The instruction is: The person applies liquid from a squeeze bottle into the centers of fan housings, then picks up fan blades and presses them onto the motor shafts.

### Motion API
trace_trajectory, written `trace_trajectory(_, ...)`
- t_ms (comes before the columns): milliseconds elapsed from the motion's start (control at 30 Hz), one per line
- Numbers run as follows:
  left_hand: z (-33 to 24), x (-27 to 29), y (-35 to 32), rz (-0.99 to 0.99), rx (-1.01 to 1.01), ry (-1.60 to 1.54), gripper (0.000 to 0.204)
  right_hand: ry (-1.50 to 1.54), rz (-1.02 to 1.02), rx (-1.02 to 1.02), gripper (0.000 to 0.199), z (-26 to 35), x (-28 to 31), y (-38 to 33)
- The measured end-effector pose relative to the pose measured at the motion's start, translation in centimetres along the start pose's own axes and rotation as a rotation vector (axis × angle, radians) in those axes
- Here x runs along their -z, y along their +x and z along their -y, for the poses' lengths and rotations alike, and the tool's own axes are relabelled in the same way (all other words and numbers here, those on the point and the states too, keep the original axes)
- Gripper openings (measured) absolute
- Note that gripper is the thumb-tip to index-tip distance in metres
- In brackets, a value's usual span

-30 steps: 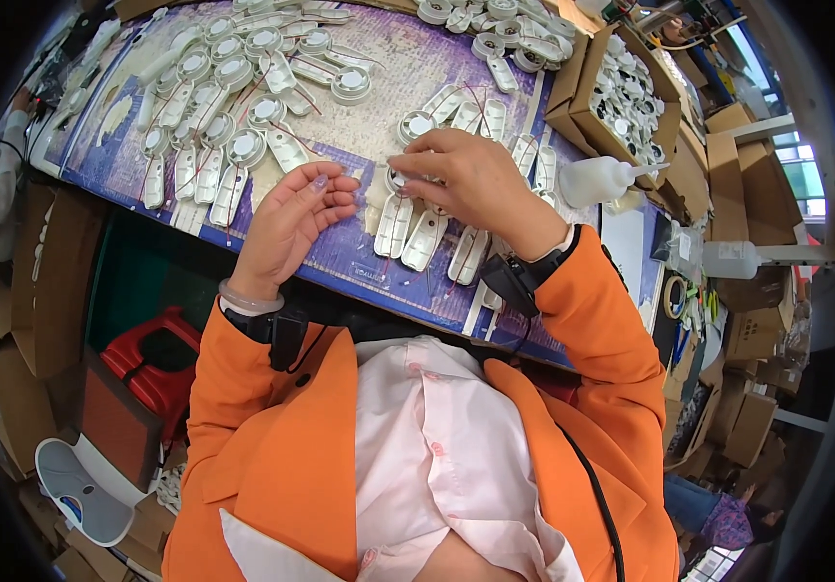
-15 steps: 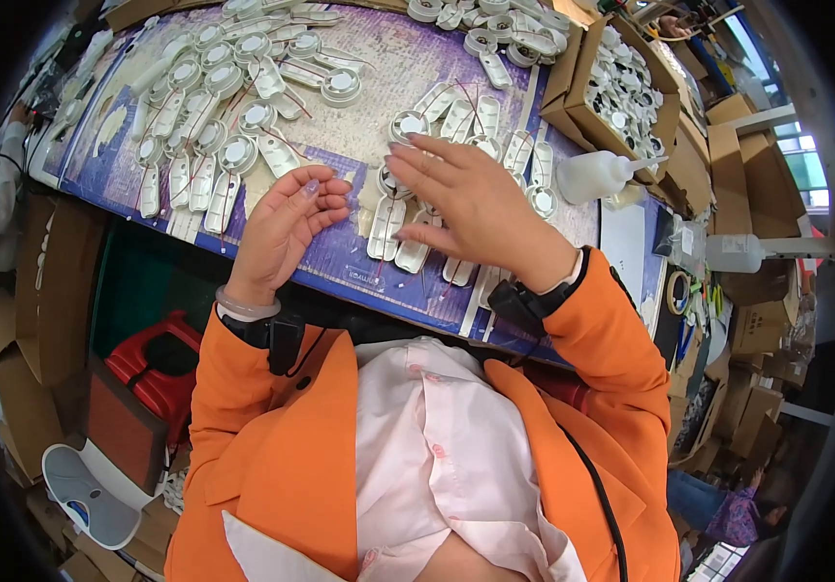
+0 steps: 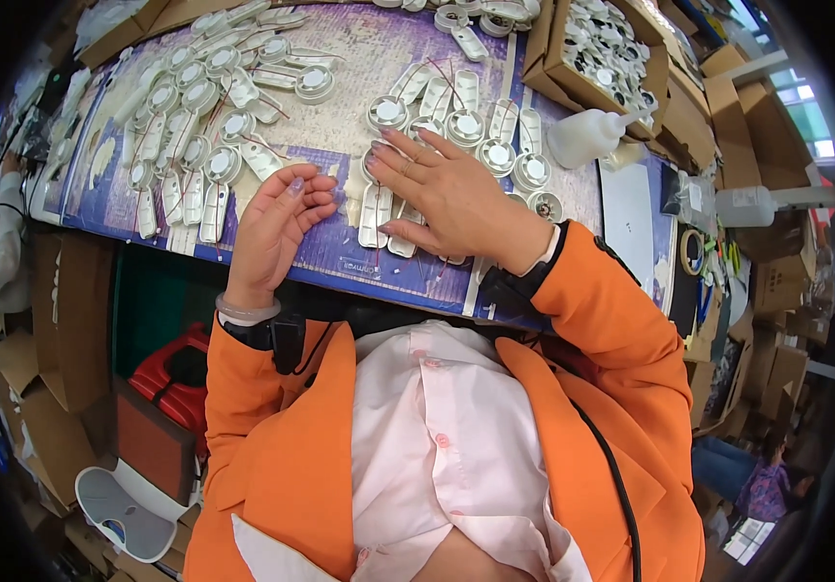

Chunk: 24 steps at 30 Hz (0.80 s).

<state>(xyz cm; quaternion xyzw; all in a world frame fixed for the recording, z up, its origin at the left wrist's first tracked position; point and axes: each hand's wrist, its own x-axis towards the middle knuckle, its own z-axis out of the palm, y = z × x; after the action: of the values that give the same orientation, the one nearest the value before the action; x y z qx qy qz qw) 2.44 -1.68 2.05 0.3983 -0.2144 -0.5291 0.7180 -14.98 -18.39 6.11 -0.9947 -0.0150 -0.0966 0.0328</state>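
My right hand [image 3: 461, 199] spreads palm down over a cluster of white plastic parts, its fingers apart. Each part has a round end with a white disc [image 3: 464, 124] and a long hollow handle [image 3: 376, 215]; thin red wires run from several of them. The hand hides some of these parts, and whether it touches them I cannot tell. My left hand [image 3: 280, 223] hovers over the table's near side, palm turned inward, fingers loosely bent and nothing visible in them. To its left lies a larger group of similar white parts [image 3: 224, 163].
A white squeeze bottle [image 3: 584, 138] stands right of the cluster. Behind it is a cardboard box [image 3: 545, 76] full of small white parts. A roll of tape [image 3: 692, 251] and tools lie at the right. A red seat [image 3: 173, 373] stands below the table [image 3: 340, 257].
The view has shifted slightly, so the table and its parts appear higher and farther left. Both hands keep nearly the same pose, the right one still over the cluster.
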Motion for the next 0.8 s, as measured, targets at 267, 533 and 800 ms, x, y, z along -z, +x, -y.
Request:
trace_trajectory(267,-1.4,-2.5,1.3,-0.124,-0.168,0.977,0.03,0.084,-0.236,-0.076,0.052,0.0,3.0,-0.1)
trace_trajectory(533,0.4,-3.0,3.2,-0.11,-0.535,1.638,0.036,0.109,-0.269,-0.097,0.05,1.6,6.0,-4.1)
trace_trajectory(800,0.6,-4.1,3.4,-0.106,-0.515,1.673,0.033,0.178,-0.306,-0.134,0.051,2.2,6.7,-7.1)
